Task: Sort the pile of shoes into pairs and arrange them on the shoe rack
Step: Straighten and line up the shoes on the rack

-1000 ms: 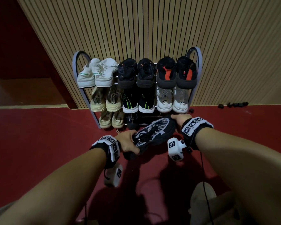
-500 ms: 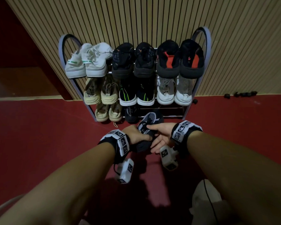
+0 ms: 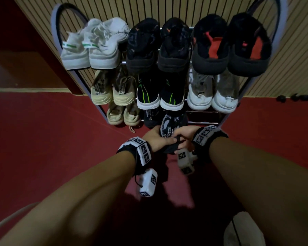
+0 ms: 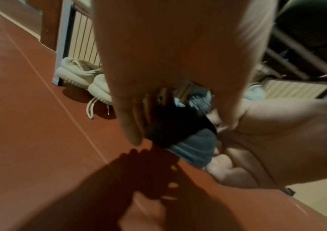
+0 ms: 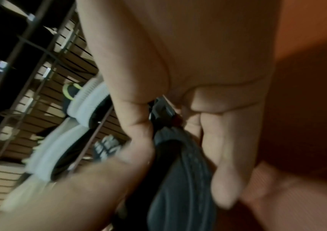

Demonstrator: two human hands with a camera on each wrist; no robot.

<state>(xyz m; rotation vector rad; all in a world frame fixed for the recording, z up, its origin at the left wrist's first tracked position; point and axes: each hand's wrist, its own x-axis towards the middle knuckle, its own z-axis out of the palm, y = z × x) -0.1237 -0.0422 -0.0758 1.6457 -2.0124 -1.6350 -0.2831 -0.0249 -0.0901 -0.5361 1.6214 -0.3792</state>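
Both hands, left hand (image 3: 156,139) and right hand (image 3: 182,137), are now gripping, fingers curled, the black-and-white knit sneaker (image 3: 171,125), turned toe-first since a second ago, apparently entering the shoe rack (image 3: 203,123) bottom tier beside its mate (image 3: 150,118) at eleven o'clock.

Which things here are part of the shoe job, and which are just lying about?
Job:
- black patterned shoe, held by left hand and right hand
- its mate, bottom shelf
- shoe rack

Lying about:
- small dark bits by the wall
- white cable
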